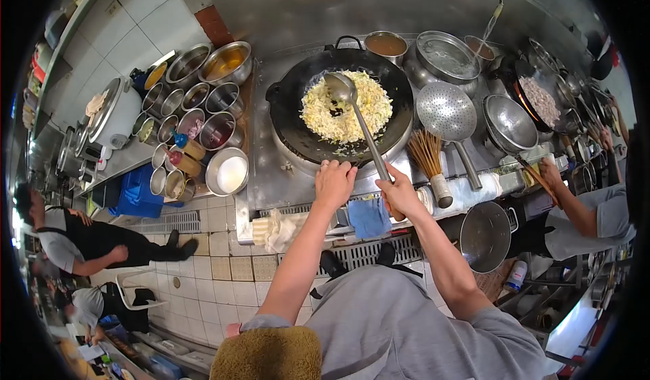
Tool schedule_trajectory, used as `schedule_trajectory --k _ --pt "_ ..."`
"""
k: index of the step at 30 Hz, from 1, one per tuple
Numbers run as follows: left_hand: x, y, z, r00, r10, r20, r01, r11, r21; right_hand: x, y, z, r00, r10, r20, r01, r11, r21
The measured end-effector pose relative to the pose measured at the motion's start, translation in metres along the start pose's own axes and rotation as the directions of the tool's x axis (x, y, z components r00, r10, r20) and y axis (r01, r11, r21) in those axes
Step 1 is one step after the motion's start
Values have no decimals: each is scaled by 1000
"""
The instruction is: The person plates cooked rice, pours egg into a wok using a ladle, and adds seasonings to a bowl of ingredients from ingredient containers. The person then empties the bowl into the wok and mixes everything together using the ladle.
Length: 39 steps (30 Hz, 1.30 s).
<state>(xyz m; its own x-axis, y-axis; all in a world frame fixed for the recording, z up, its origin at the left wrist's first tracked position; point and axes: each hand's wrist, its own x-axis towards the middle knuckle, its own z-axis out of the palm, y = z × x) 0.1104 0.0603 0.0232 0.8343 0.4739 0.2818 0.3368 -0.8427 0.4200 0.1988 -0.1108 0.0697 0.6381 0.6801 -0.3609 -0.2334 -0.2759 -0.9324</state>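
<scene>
A large black wok holds pale yellow and white chopped food with green bits. My left hand is closed at the wok's near rim; a handle or cloth under the fingers cannot be made out. My right hand grips the handle of a long metal ladle. The ladle's bowl rests face down on the food, near its upper middle. Below and between my hands a blue cloth hangs over the stove's front edge. A pale cloth lies to its left.
Metal bowls and tubs with ingredients crowd the left. A perforated strainer, bamboo brush and water pot stand right of the wok. A co-worker handles another pan at far right. People are at left.
</scene>
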Motion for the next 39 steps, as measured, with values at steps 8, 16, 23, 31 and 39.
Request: schedule_trajectory --k 8,16,23,31,39 --pt "0 0 -1 999 -8 35 9 1000 -16 8 -1 -12 985 145 89 -160 969 191" --pt "0 3 -3 998 -25 53 27 998 -48 -25 -5 -12 959 220 178 -273 881 387" --pt "0 1 -1 999 -22 29 23 999 -45 -11 -10 -35 981 190 39 -189 891 413" --pt "4 1 -4 997 -35 72 38 998 -43 -19 -7 -34 992 127 -25 -103 889 446" --pt "3 2 -3 996 -37 79 40 998 -41 44 -21 -25 986 -113 -120 109 993 -40"
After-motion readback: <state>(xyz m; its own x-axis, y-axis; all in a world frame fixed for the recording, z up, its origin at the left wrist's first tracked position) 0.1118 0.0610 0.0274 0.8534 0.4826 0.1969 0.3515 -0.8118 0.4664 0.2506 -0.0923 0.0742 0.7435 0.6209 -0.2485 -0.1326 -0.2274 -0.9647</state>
